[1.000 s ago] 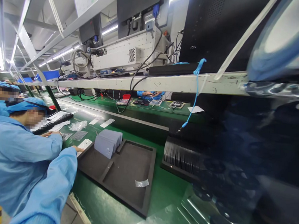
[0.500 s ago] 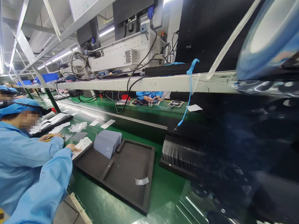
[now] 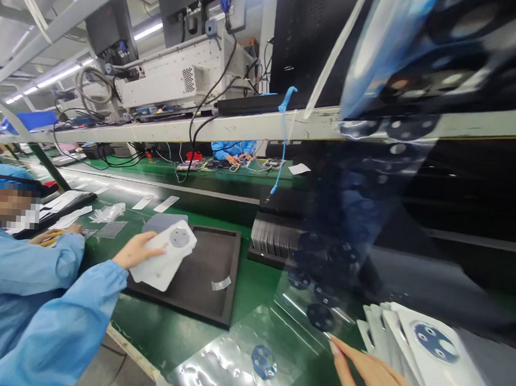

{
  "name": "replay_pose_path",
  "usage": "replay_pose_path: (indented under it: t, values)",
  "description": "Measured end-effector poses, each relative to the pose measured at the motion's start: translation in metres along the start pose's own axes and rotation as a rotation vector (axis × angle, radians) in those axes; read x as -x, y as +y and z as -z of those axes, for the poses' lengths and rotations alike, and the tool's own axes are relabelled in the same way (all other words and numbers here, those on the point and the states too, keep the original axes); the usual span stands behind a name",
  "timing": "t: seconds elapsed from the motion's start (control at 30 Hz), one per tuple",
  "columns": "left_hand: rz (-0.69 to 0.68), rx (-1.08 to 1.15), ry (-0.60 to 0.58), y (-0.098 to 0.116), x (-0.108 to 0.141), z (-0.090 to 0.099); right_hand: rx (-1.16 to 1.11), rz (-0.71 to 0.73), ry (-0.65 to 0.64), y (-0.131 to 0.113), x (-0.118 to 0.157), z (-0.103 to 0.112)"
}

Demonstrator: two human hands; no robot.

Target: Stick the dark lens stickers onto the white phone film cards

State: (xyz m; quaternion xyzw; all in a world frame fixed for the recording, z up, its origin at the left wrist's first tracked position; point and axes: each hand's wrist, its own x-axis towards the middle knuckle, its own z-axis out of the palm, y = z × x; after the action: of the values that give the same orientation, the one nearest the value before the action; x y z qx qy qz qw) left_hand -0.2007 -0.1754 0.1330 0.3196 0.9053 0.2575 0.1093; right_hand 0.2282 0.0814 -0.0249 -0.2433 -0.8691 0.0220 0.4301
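My left hand [image 3: 136, 251] is closed on a white phone back cover [image 3: 159, 265] with a round camera area, apparently overlapping a second one, held above the black foam tray [image 3: 215, 248]. At the lower right, my right hand [image 3: 369, 369] pinches the edge of a clear film strip [image 3: 294, 312] between thumb and fingertip. Dark round stickers [image 3: 320, 318] line this strip, which hangs from a blue-edged roll [image 3: 375, 54]. Beside my right hand stands a row of white back covers [image 3: 431, 355]; the front one carries a dark round camera piece.
A loose clear sheet with one dark disc [image 3: 264, 362] lies at the front. Thin dark panels stand in a black rack [image 3: 273, 234]. A co-worker's sleeve [image 3: 26, 266] is close on the left. A shelf beam [image 3: 244, 128] crosses above the bench, with a blue cord [image 3: 282, 142] hanging down.
My left hand has lifted from the bench beside the tray, bringing the white cover rightward over it. My right hand has entered at the lower right. The view has turned right.
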Motion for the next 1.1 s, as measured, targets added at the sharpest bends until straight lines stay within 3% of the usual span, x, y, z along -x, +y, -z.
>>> replay_pose_path:
  t: [0.13, 0.23, 0.37, 0.47, 0.57, 0.67, 0.77, 0.83, 0.97, 1.1]
  values:
    - [-0.074, 0.039, -0.145, 0.023, -0.013, -0.062, -0.043, -0.052, -0.087, -0.022, -0.03, 0.009]
    - [-0.088, 0.023, -0.201, 0.028, -0.028, -0.084, -0.045, -0.159, -0.105, -0.026, -0.044, 0.009]
    - [-0.093, -0.016, -0.179, 0.026, -0.038, -0.091, -0.151, -0.438, -0.076, -0.017, -0.048, -0.006]
    - [-0.098, -0.019, -0.095, 0.023, -0.034, -0.093, -0.456, -0.605, -0.091, -0.007, -0.047, -0.025]
    - [-0.09, -0.014, -0.017, 0.022, -0.026, -0.09, -0.732, -0.701, -0.096, -0.001, -0.049, -0.036]
    - [-0.064, -0.003, 0.079, 0.032, -0.013, -0.082, -0.859, -0.71, -0.127, 0.001, -0.054, -0.034]
    - [-0.015, 0.309, 0.159, 0.062, 0.01, -0.082, -0.935, -0.68, -0.162, -0.002, -0.058, -0.025]
    - [0.01, 0.644, 0.066, 0.093, 0.027, -0.096, -0.936, -0.663, -0.162, -0.006, -0.06, -0.018]
    - [-0.032, 1.05, -0.067, 0.152, 0.05, -0.148, -0.789, -0.55, -0.088, -0.015, -0.061, -0.007]
    - [-0.017, 1.266, -0.266, 0.182, 0.051, -0.194, -0.634, -0.383, -0.006, -0.017, -0.058, -0.001]
